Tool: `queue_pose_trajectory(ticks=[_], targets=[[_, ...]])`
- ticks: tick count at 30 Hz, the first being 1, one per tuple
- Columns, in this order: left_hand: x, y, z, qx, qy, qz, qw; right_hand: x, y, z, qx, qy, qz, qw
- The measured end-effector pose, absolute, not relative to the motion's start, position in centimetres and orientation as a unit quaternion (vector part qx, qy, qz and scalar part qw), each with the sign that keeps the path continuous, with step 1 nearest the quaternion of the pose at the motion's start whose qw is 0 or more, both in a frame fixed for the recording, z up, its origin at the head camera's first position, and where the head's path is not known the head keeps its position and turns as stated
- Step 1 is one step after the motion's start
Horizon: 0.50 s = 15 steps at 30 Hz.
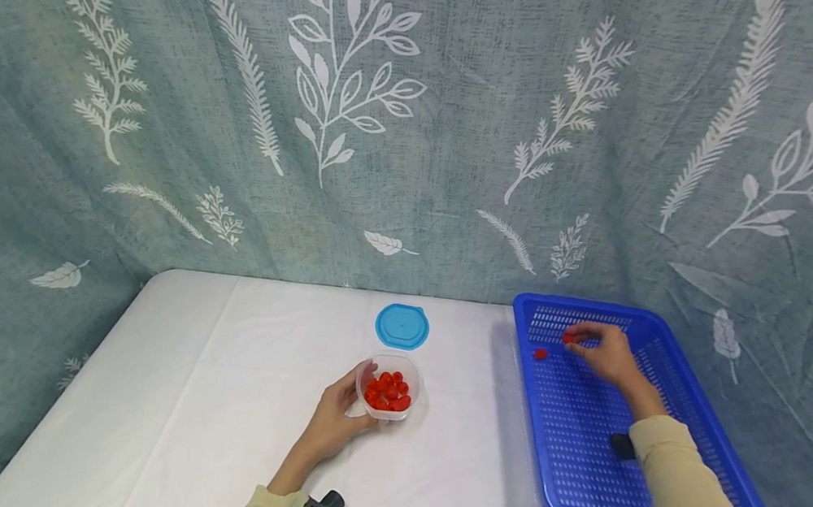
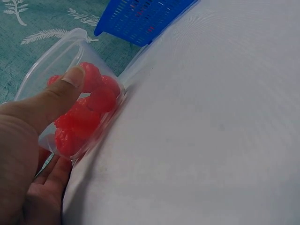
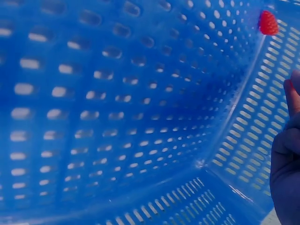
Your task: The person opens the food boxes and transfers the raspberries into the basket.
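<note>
A clear plastic cup [image 1: 389,388] full of red berries [image 1: 387,391] stands mid-table, and my left hand [image 1: 354,391] grips its left side. The left wrist view shows my thumb [image 2: 61,93] lying across the cup's wall [image 2: 56,61], with the berries [image 2: 89,108] behind it. My right hand [image 1: 574,341] is at the far left of the blue perforated basket [image 1: 701,404] and pinches a red berry [image 1: 569,337]. Another berry [image 1: 540,354] lies on the basket floor nearby. In the right wrist view that loose berry [image 3: 268,22] rests against the basket wall [image 3: 140,93], while my fingers [image 3: 290,98] show at the right edge.
A round blue lid [image 1: 402,326] lies flat behind the cup. The white table [image 1: 201,397] ends at a leaf-patterned curtain [image 1: 331,116] at the back and sides. The basket takes up the table's right side, and its corner [image 2: 140,18] shows in the left wrist view.
</note>
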State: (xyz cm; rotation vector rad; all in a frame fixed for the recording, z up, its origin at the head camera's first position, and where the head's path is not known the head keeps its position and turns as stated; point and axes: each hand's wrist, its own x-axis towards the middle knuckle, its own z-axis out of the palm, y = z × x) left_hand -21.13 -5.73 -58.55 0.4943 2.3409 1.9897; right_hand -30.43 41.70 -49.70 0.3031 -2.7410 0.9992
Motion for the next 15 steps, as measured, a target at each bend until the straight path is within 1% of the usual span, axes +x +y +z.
queue_pose_trajectory(ticks=[11,15], targets=[[-21.2,-5.7,-58.6,0.151,0.756,0.636,0.023,-31.0,42.1,-51.5,0.057,-0.914,0.4,0.043],[-21.2,-5.7,-58.7,0.148,0.757,0.636,0.023,-31.0,42.1,-52.1,0.046,-0.905,0.421,0.029]])
